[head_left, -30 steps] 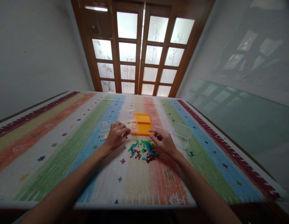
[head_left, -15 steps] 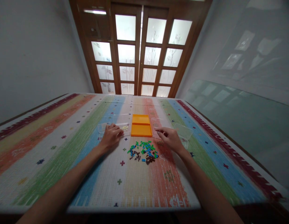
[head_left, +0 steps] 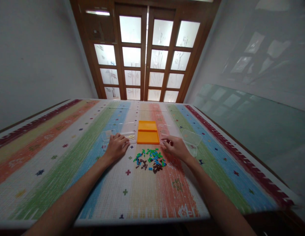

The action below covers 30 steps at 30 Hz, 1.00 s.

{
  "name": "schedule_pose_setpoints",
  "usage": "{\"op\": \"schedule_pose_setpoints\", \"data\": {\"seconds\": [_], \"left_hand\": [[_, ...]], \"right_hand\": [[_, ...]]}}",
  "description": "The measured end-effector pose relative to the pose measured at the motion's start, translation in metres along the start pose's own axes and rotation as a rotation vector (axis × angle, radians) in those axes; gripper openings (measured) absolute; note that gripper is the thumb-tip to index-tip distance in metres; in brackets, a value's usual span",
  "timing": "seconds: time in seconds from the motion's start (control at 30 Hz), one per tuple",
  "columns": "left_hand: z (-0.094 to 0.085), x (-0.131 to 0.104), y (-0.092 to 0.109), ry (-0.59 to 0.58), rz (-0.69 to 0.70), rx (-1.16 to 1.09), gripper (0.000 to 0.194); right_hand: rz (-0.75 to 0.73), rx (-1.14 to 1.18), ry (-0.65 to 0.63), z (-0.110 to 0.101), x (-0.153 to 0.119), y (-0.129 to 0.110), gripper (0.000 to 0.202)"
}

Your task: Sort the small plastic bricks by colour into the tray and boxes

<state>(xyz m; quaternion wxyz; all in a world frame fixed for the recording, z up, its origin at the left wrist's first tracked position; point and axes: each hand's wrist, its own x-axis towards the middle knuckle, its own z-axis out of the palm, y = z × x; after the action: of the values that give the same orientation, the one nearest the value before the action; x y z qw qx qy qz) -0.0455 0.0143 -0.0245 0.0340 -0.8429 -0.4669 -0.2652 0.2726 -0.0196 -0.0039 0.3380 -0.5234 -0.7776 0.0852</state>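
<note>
My left hand (head_left: 117,148) rests on the cloth with its fingers bent and held together. Just beyond it lies a clear plastic box (head_left: 108,133), and pale yellow pieces (head_left: 131,137) show in the clear tray by its fingertips. What those fingers hold, if anything, is hidden. My right hand (head_left: 176,147) is at the near edge of another clear plastic container (head_left: 192,137). Its index finger and thumb are slightly apart, with no piece visible between them. Between and nearer than the hands is a loose pile of small green, blue and brown building bricks (head_left: 152,159).
An orange two-part tray (head_left: 147,137) stands behind the brick pile, between the hands. A striped cloth (head_left: 113,193) covers the table. Beyond the table are wooden doors with glass panes (head_left: 159,59); a pale glass panel (head_left: 255,114) leans along the right wall.
My right hand's index finger and thumb have parted; earlier they were pinched around a small dark thing. My left hand stays by the clear box. The whole view has shifted slightly.
</note>
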Motion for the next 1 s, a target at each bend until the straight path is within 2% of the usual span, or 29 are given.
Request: {"op": "schedule_pose_setpoints", "data": {"seconds": [0.2, 0.37, 0.53, 0.67, 0.83, 1.0], "left_hand": [[-0.005, -0.002, 0.006, 0.078, 0.002, 0.062, 0.031], [-0.010, -0.005, 0.024, 0.113, 0.090, -0.030, 0.025], [-0.006, -0.009, 0.046, -0.021, 0.205, -0.203, 0.019], [0.002, -0.013, 0.056, -0.136, 0.260, -0.301, 0.016], [0.004, -0.016, 0.055, -0.213, 0.227, -0.417, 0.017], [-0.001, -0.018, 0.053, -0.242, 0.175, -0.517, 0.017]], "right_hand": [[-0.038, -0.171, -0.128, 0.017, -0.002, -0.003, 0.027], [-0.083, -0.083, -0.138, 0.014, -0.004, -0.006, 0.024], [-0.095, -0.021, -0.243, 0.009, -0.007, -0.011, 0.022], [-0.093, 0.029, -0.350, 0.005, -0.007, -0.010, 0.023], [-0.121, 0.060, -0.332, 0.000, -0.007, -0.003, 0.025], [-0.173, 0.169, -0.394, 0.003, -0.013, 0.000, 0.023]]}}
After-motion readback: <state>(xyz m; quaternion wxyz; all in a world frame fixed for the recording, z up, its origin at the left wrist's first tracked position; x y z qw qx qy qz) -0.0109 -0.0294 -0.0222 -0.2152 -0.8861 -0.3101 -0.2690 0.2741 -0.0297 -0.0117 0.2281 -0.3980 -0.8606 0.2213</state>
